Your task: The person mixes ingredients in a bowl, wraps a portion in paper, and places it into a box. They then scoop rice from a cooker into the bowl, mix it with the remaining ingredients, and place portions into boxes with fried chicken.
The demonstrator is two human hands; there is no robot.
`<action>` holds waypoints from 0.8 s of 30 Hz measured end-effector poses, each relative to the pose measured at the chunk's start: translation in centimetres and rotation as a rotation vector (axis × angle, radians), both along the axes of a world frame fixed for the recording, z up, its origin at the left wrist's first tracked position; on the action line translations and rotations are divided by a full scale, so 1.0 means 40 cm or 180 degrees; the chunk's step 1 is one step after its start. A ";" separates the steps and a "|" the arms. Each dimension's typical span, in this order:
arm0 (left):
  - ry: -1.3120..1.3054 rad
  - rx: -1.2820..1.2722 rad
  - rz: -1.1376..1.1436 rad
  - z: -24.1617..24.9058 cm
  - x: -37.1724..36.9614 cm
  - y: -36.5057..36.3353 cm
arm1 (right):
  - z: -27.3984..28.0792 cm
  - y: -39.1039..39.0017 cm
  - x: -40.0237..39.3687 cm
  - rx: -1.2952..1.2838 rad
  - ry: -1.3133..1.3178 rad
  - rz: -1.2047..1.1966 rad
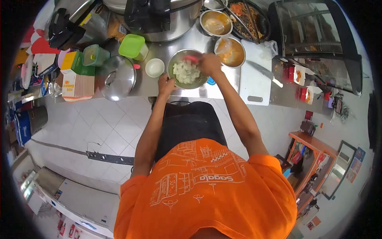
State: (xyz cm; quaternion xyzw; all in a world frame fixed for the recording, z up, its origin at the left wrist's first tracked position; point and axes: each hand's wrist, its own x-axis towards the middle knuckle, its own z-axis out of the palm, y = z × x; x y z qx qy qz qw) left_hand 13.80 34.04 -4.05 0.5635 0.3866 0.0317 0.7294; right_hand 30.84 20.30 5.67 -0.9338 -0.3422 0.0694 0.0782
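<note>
Head view: we have the metal bowl on the steel counter, right in front of us, white rice-like food inside. Left hand is at the bowl's near-left rim, fingers curled, gripping the edge. Right hand is over the right side of the bowl, fist closed round a pink utensil that reaches in above the food; its tip is blurred, so we can't tell the exact shape or whether it touches the food.

Around it: small white bowl just left, round metal lid further left, green-lidded container behind those. On the right, we see a sauce-smeared bowl, then a white cutting board with a knife lying on it, handle toward the right edge.
</note>
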 end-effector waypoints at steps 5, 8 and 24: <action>0.0006 -0.0130 0.0322 0.023 0.019 0.032 | 0.052 -0.009 -0.063 -0.0396 0.0218 0.1216; 0.0014 0.0138 0.0296 -0.020 0.004 0.025 | -0.042 -0.061 -0.052 -0.0141 0.0065 0.1198; -0.0178 0.2867 0.1008 -0.053 0.021 0.120 | -0.059 -0.071 -0.034 0.0215 -0.0165 0.0308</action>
